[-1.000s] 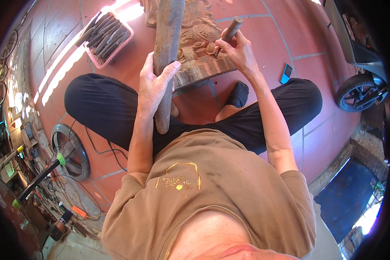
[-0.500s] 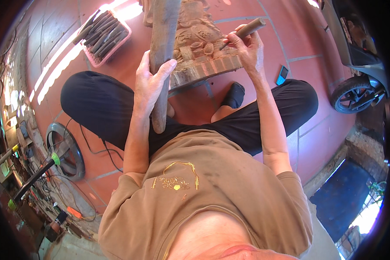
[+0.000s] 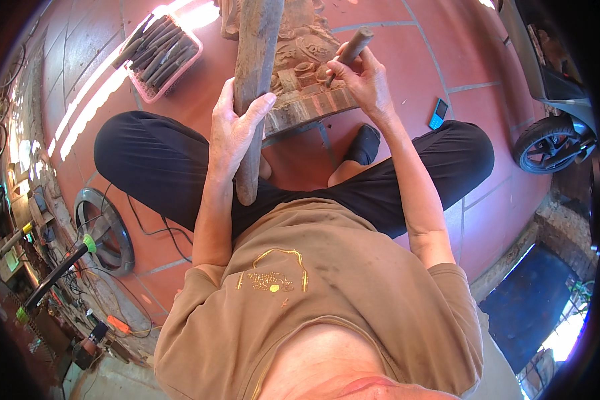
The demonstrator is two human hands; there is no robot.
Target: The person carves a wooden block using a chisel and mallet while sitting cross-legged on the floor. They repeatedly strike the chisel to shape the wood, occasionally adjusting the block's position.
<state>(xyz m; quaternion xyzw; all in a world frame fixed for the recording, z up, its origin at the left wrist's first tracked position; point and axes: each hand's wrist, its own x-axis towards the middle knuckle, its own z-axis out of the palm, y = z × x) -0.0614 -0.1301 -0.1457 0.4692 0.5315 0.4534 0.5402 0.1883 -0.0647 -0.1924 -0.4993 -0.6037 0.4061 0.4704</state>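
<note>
A club (image 3: pixel 259 60) is being gripped in the left hand (image 3: pixel 235 127), fingers wrapped round it; a chisel (image 3: pixel 353 45) is being pinched in the right hand (image 3: pixel 368 83), tip down at the carving (image 3: pixel 307 107) by the fingertips — detail could be chipped by a skidding tip. The carving is being partly hidden by the club. Right of the right fingers a phone (image 3: pixel 438 113) is being seen — farther, left of the left fingers, a basket (image 3: pixel 155 99) of tools (image 3: pixel 160 55).

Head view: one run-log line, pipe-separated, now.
left hand: holds wooden club | right hand: holds chisel-like tool, tip at carved wood, contact unclear | nearby: pink basket of tools, blue phone, tiled floor
</note>
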